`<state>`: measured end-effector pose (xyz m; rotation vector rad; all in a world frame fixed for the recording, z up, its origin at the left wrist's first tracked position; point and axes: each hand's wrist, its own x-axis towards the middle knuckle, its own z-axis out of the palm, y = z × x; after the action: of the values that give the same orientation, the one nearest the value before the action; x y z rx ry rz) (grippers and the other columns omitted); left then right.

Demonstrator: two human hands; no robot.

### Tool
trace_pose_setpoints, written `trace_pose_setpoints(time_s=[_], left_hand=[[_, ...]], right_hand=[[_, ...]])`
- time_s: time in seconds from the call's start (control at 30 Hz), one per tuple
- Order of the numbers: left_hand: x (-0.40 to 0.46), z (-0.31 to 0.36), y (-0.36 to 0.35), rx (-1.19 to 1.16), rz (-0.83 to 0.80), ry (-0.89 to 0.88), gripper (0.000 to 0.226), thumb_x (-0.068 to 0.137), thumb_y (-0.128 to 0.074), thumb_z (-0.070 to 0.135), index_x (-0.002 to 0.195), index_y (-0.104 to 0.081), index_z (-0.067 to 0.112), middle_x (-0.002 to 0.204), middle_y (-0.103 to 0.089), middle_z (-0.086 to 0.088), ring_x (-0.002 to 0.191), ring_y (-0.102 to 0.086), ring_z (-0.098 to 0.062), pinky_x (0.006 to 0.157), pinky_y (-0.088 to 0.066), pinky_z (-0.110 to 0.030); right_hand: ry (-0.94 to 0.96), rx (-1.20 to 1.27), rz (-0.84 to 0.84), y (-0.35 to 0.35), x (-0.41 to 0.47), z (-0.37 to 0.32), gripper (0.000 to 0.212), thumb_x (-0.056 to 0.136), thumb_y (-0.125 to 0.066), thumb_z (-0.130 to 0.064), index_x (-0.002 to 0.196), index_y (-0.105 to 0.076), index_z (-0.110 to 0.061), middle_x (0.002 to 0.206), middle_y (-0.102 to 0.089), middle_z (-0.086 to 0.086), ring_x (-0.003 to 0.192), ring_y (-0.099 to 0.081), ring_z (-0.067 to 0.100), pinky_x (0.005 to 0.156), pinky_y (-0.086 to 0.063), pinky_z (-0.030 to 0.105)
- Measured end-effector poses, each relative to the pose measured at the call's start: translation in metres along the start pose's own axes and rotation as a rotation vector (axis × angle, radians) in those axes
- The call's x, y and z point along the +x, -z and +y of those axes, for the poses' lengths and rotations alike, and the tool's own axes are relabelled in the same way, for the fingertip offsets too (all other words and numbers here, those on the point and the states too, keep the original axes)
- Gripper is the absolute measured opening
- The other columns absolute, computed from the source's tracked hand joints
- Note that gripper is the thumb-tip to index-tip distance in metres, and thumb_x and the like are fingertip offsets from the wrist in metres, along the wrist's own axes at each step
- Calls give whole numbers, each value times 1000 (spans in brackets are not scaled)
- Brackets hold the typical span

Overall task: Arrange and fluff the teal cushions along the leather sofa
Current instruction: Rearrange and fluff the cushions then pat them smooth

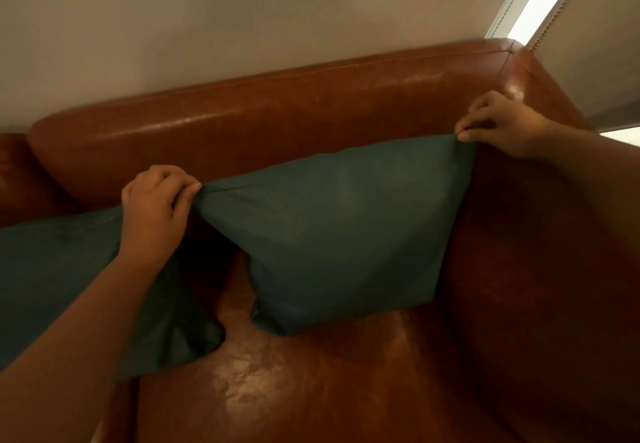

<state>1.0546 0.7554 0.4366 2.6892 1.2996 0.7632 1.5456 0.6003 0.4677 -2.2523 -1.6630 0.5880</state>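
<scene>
Left hand (157,200) pinches one top corner of the teal cushion (343,234), right hand (498,123) the other. It stands against the sofa (242,123) backrest

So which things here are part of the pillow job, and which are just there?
Part of the job:
- teal cushion, pinched at its top corners by the left hand and right hand
- second teal cushion, beside it on the left
- leather sofa

Just there:
- wall
- window blind with its cord
</scene>
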Motion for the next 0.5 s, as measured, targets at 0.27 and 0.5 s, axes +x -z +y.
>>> trace_pose_setpoints(time_s=[0.27,0.5], left_hand=[[-40,3,-21,-423,331,583,29,96,-43,28,112,-60,10,104,-57,-2,104,-56,-7,100,-41,-26],[-93,84,-53,-602,261,612,66,93,-40,41,147,-21,9,149,-24,-8,136,-31,-17,114,-27,-35]], right_hand=[[-277,791,590,-75,-42,3,30,91,-61,-23,120,-61,-19,116,-61,8,100,-60,1,99,-48,29],[-399,955,609,-139,-84,-43,57,98,-42,-42,149,-22,-26,152,-31,1,135,-33,8,112,-30,32]])
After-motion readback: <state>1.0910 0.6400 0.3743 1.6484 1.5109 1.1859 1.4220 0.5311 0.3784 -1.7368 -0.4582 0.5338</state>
